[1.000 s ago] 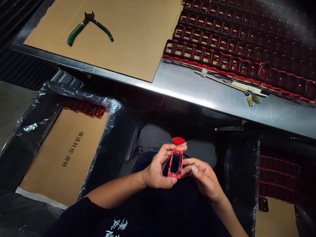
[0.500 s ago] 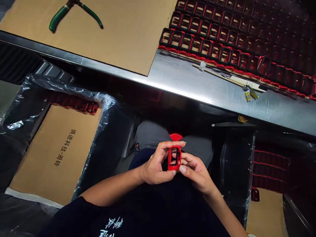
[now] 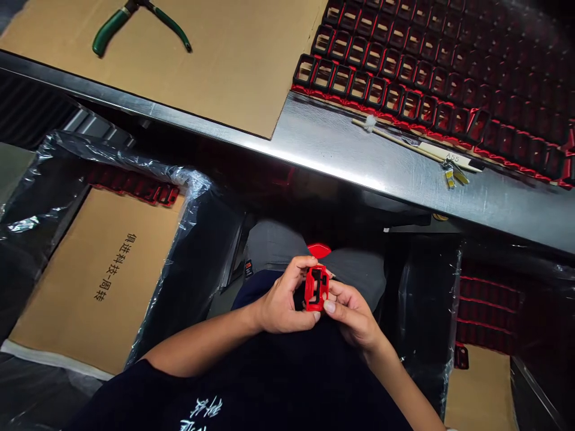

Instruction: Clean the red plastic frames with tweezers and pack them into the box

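Turned edge-on since before, red frame shows black cutouts.

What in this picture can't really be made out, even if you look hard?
- Head view: the side of the red frame facing the palms is hidden by the left hand and right hand.
- The red piece on the lap is half covered by the fingers.
- The pliers are cut off by the top edge.
- The label is too small to read with certainty.
- The far rows of frames fade into darkness.
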`<action>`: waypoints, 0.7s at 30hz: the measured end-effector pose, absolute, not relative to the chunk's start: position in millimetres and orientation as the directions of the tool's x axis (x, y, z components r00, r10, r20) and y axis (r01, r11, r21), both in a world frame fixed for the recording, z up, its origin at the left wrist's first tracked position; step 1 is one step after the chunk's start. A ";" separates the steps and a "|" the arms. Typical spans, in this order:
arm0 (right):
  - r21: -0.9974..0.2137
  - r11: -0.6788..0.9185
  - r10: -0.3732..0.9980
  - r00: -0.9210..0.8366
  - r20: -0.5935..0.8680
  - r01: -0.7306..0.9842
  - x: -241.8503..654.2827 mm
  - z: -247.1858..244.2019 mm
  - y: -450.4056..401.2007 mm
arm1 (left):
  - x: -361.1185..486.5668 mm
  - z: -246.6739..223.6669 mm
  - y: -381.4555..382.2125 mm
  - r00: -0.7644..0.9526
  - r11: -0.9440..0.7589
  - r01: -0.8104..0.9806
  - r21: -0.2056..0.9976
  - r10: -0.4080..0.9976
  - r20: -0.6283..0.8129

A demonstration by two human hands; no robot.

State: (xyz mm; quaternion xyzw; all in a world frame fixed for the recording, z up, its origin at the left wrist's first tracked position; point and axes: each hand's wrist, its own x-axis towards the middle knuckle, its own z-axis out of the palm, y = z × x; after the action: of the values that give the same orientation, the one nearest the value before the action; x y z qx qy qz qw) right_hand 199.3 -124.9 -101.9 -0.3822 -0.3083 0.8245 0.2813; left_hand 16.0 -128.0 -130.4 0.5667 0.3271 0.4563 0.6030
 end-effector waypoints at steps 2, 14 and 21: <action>-0.694 -0.665 0.695 -0.568 -0.441 -0.276 197.3 -102.4 -124.6 | 15.8 -130.8 -128.3 0.366 -0.061 -0.157 0.986 0.923 0.116; -0.480 -0.797 0.600 -0.575 -0.556 -0.367 199.4 -117.0 -128.5 | 13.8 -128.4 -128.9 0.386 -0.045 0.061 0.997 0.922 0.018; -0.496 -0.800 0.593 -0.579 -0.560 -0.339 199.0 -116.6 -127.0 | 11.1 -129.5 -125.4 0.436 0.221 -0.195 0.955 0.892 -0.118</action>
State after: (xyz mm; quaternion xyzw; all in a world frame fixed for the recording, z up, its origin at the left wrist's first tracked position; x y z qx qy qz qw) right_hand 199.0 -127.0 -116.6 -0.3730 -0.1700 0.8722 0.2670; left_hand 11.1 -125.4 -129.5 0.4856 0.3588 0.3917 0.6942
